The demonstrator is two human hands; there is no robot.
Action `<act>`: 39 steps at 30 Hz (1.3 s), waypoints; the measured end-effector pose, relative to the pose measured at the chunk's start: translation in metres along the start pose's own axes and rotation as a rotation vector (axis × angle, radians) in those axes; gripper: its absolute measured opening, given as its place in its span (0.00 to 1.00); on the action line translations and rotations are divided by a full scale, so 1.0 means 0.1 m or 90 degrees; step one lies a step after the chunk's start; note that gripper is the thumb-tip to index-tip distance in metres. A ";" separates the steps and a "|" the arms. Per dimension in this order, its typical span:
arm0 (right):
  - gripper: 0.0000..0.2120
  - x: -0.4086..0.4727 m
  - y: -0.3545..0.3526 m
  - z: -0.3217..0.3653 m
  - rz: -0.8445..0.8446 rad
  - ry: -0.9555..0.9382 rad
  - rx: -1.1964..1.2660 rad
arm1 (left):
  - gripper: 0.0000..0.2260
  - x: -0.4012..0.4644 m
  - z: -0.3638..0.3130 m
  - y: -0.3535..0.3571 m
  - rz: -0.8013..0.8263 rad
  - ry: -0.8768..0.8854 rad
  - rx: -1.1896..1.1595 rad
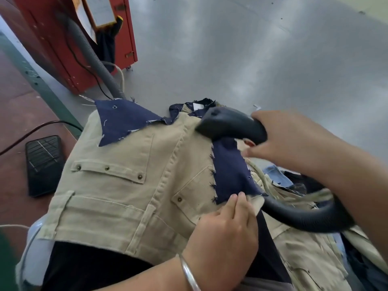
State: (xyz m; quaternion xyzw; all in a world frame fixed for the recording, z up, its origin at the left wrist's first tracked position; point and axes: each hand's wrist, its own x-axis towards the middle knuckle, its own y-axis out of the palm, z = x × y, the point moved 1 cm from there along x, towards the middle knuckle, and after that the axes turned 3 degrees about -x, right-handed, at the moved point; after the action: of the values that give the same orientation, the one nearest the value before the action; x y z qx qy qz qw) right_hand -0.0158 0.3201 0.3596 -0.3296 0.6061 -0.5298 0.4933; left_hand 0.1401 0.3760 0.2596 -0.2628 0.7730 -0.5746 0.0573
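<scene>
With my right hand (294, 141) clamped on the suction nozzle (226, 124) at 1 o'clock and my left hand (224, 227) pressing flat on the beige jacket (130, 185) at centre, I fear its suction may swallow the loose navy placket (233, 175).

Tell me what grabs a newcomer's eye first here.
The black hose nozzle, gripped by the right hand, sits on the navy strip of a khaki garment at centre. The left hand rests on its edge below; a red machine stands top left.
</scene>
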 end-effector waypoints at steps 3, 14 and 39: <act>0.12 0.32 -0.04 -0.02 -0.030 0.044 0.035 | 0.15 -0.01 -0.01 -0.02 -0.005 -0.002 -0.020; 0.17 -0.73 -0.21 -0.69 -0.044 0.108 0.191 | 0.18 0.04 0.19 -0.15 -0.044 -0.019 -0.060; 0.14 0.65 0.14 -0.36 0.066 0.041 0.232 | 0.08 0.03 0.11 -0.03 -0.042 -0.003 0.020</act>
State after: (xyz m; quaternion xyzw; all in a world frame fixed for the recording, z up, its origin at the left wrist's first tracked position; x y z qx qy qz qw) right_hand -0.0674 0.2748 0.3282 -0.1859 0.5317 -0.6150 0.5518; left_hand 0.1431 0.3646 0.2589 -0.2885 0.7546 -0.5877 0.0443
